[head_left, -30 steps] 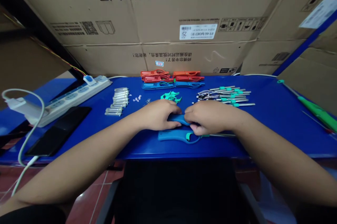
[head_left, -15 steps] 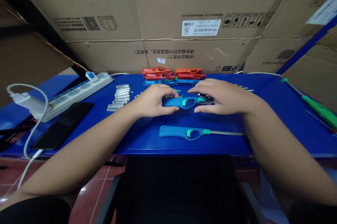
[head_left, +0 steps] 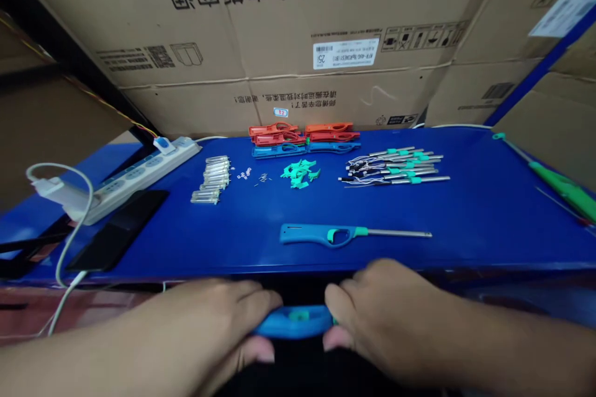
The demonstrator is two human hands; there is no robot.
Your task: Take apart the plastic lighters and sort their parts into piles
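A blue lighter [head_left: 300,321] with a green part in its middle is held level below the table's front edge. My left hand [head_left: 228,316] is closed round its left end, and my right hand [head_left: 372,316] is closed round its right end, hiding whatever lies beyond. Another blue lighter [head_left: 307,234] with a green trigger and a metal tube lies on the blue table [head_left: 242,241], just beyond my hands. Farther back are small green parts [head_left: 300,173], metal tubes with green collars and wires [head_left: 400,167], and clear cartridges [head_left: 214,179].
Orange, red and blue shell halves [head_left: 305,139] line the back edge before a cardboard sheet [head_left: 279,24]. On the left are a power strip [head_left: 139,179] and a black phone [head_left: 118,229]. A green screwdriver-like tool [head_left: 561,189] is at the right.
Both hands have moved toward me with the blue lighter, from over the table to below its front edge. The green parts and wired tubes now show. My right hand has closed on the lighter.
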